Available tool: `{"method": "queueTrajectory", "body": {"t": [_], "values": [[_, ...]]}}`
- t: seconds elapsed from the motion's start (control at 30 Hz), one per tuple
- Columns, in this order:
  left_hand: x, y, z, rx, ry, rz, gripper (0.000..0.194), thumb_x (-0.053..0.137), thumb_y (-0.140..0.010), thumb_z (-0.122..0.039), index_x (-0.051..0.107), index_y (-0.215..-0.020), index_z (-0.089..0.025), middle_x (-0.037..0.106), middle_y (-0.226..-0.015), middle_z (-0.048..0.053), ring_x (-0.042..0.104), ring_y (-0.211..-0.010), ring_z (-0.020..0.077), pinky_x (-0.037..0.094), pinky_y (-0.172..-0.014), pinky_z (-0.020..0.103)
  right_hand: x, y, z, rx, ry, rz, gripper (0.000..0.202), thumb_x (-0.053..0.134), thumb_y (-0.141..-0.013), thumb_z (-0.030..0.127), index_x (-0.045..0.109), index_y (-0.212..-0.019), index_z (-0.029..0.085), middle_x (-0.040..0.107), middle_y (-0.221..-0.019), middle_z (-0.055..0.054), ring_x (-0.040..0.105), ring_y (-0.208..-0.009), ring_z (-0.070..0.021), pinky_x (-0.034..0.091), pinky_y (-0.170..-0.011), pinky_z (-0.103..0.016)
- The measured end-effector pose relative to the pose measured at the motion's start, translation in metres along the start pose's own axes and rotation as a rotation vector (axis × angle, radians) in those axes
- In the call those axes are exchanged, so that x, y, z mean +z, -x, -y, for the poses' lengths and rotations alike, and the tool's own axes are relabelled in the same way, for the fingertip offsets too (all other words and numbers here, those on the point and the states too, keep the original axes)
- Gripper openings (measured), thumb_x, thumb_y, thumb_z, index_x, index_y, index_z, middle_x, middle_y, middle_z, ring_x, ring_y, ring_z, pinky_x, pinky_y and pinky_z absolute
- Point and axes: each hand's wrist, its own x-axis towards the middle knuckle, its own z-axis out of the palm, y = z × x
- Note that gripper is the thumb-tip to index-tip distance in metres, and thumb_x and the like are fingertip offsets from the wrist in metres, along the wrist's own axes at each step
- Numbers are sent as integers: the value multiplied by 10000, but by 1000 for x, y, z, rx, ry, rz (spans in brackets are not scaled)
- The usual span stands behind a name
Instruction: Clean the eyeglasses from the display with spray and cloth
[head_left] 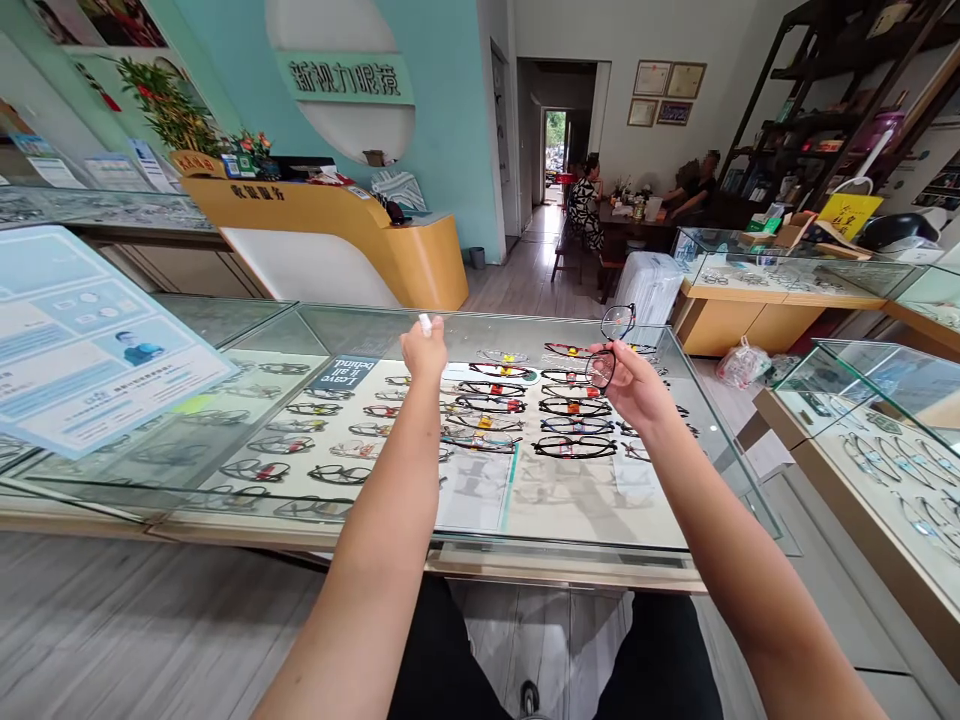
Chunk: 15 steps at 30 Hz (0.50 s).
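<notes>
A glass display case (pixel 555 500) stretches in front of me, with several rows of eyeglasses lying inside under its top. Above the glass, my left hand (pixel 424 350) is closed around a small white object (pixel 426 325), whose tip sticks out by the thumb. To the right, my right hand (pixel 636 388) pinches a pair of dark round-framed glasses (pixel 617 321) at the lower lens side. These glasses are held up on edge over the far right part of the case, one lens above the other.
At the left, a blue and white printed sign (pixel 97 340) stands over the case. Another glass case (pixel 885 450) is at the right. Behind are a yellow counter (pixel 427 260), a wrapped suitcase (pixel 649 285) and two people at a table.
</notes>
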Motion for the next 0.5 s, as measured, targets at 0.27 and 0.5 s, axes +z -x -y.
{"method": "queueTrajectory", "body": {"t": [0.27, 0.5], "values": [[11, -3, 7, -100, 21, 77, 256, 670, -961, -424, 738, -1040, -190, 722, -938, 89, 646, -921, 278, 490, -877, 377, -1, -1, -1, -13, 21, 1, 292, 945, -805, 477, 772, -898, 260, 828, -1091, -31, 672, -786, -160, 551, -642, -300], [14, -3, 8, -125, 44, 133, 216, 690, -918, -344, 763, -1022, -169, 757, -922, 70, 624, -833, 229, 446, -781, 332, 0, -1, -1, -14, 1, -15, 316, 979, -756, 475, 785, -873, 255, 830, -1062, -29, 658, -774, -151, 532, -613, -275]]}}
